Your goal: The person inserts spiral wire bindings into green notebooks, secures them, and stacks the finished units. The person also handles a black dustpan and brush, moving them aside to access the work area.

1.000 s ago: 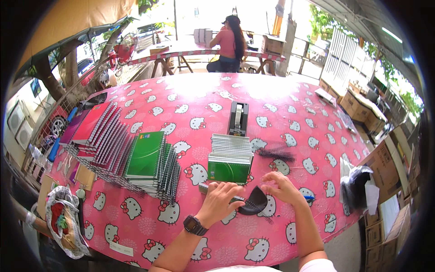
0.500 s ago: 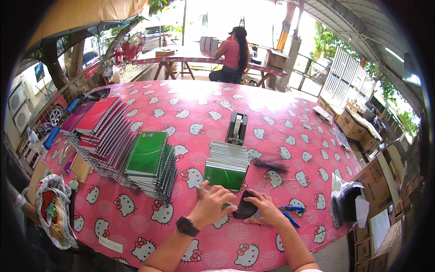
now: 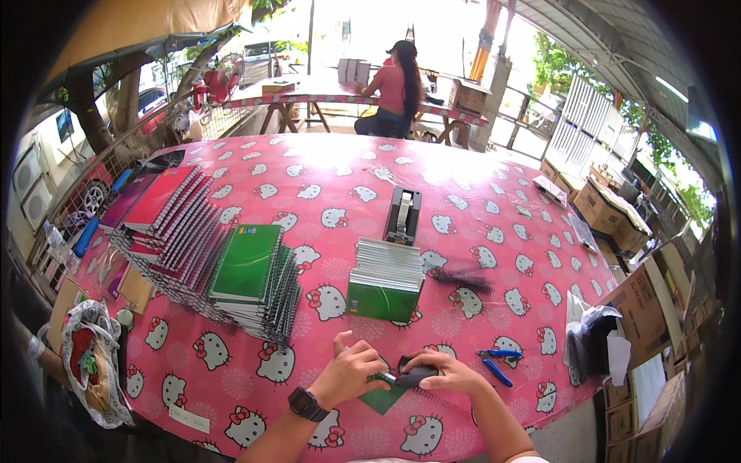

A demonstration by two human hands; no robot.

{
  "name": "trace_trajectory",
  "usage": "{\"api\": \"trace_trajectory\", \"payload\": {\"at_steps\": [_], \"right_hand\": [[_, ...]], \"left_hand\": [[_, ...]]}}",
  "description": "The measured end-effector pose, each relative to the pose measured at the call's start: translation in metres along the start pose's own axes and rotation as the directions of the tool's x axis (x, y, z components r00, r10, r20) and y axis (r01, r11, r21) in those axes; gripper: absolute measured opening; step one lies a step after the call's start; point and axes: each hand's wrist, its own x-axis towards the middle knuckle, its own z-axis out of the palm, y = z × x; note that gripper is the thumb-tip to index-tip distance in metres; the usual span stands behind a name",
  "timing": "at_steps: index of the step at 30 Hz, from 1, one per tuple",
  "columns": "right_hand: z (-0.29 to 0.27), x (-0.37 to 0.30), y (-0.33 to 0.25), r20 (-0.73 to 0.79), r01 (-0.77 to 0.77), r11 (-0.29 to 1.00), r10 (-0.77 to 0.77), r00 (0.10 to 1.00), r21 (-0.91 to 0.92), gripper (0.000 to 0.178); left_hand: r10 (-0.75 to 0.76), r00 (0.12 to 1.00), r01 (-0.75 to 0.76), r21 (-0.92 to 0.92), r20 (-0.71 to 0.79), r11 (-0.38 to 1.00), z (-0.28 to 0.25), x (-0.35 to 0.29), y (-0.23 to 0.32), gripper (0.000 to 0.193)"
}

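Observation:
My left hand (image 3: pixel 351 374) grips a small green notebook (image 3: pixel 384 399), which sits tilted just above or on the near part of the table. My right hand (image 3: pixel 448 372) has its fingers closed around a dark, rounded piece (image 3: pixel 417 376) at the notebook's edge; its exact kind is unclear. From under that hand a thin spiral coil (image 3: pixel 444 403) runs toward the right forearm. Just beyond both hands stands a stack of green-covered, unbound notebooks (image 3: pixel 384 299) with pale page edges. Blue-handled pliers (image 3: pixel 500 364) lie right of my right hand.
Spiral notebooks, red (image 3: pixel 164 197) and green (image 3: pixel 247 262), are piled at left. A black tape dispenser (image 3: pixel 403 214) stands behind the unbound stack, loose black coils (image 3: pixel 461 278) beside it. A cloth-lined bag (image 3: pixel 96 363) is at the left edge. A person (image 3: pixel 394 91) sits at a far table.
My left hand has drawn back from the green stack and now holds a green notebook against the dark piece in my right hand. Both hands are nearer to me.

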Motion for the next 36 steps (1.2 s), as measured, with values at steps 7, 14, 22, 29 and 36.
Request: {"api": "trace_trajectory", "payload": {"at_steps": [7, 14, 22, 29, 36], "right_hand": [[0.007, -0.012, 0.009, -0.038, 0.117, 0.872, -0.113, 0.993, 0.476, 0.076], [0.008, -0.004, 0.004, -0.093, 0.001, 0.982, 0.017, 0.996, 0.190, 0.062], [0.000, 0.004, -0.005, -0.138, 0.017, 1.000, -0.014, 0.990, 0.022, 0.062], [0.003, 0.016, -0.004, -0.118, -0.211, 0.977, 0.213, 0.970, 0.030, 0.070], [0.019, 0.021, -0.009, -0.134, -0.118, 0.990, 0.128, 0.983, 0.080, 0.064]], "left_hand": [[-0.031, 0.992, 0.030, -0.012, -0.126, 0.999, -0.003, -0.004, 0.000, 0.022], [-0.038, 0.993, 0.033, -0.045, -0.112, 0.998, -0.009, -0.006, 0.001, 0.020], [-0.083, 0.991, 0.074, -0.092, -0.104, 0.993, -0.011, -0.006, 0.005, 0.043], [-0.206, 0.935, 0.179, -0.118, -0.289, 0.977, -0.020, -0.003, 0.004, 0.075], [-0.410, 0.895, 0.253, -0.958, 0.177, 0.138, 0.014, -0.026, -0.039, 0.046]]}}
